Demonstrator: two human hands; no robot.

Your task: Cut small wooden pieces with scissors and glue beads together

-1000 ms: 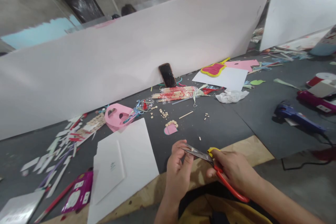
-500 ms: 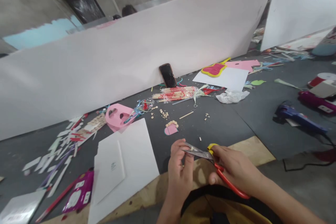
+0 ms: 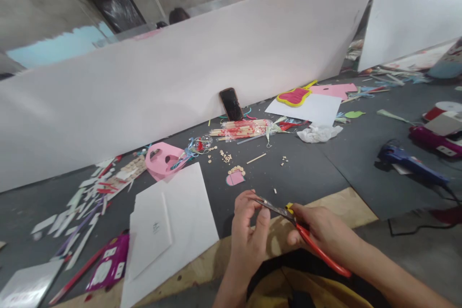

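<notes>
My right hand (image 3: 321, 231) grips a pair of scissors (image 3: 276, 209) with red and yellow handles and steel blades. The blades reach across to my left hand (image 3: 247, 231), whose fingertips pinch a tiny pale piece (image 3: 257, 199) at the blade tips. That piece is too small to make out well. Just beyond my hands, a small pink card with pale beads glued along its top (image 3: 235, 178) lies on the dark grey mat (image 3: 299, 178). A white sheet (image 3: 180, 211) lies to the left of my left hand.
A phone (image 3: 231, 104) leans against a white board (image 3: 144, 106) behind bagged red-marked sticks (image 3: 241, 128). Loose beads, a pink foam shape (image 3: 162, 159) and paper strips (image 3: 83, 207) cover the mat. A blue glue gun (image 3: 407, 163) lies to the right. A plywood edge (image 3: 335, 204) runs below.
The scissors have swung, with the red handle now pointing further down to the right. The blades look narrower and closer to shut, and my left fingers have moved to their tips.
</notes>
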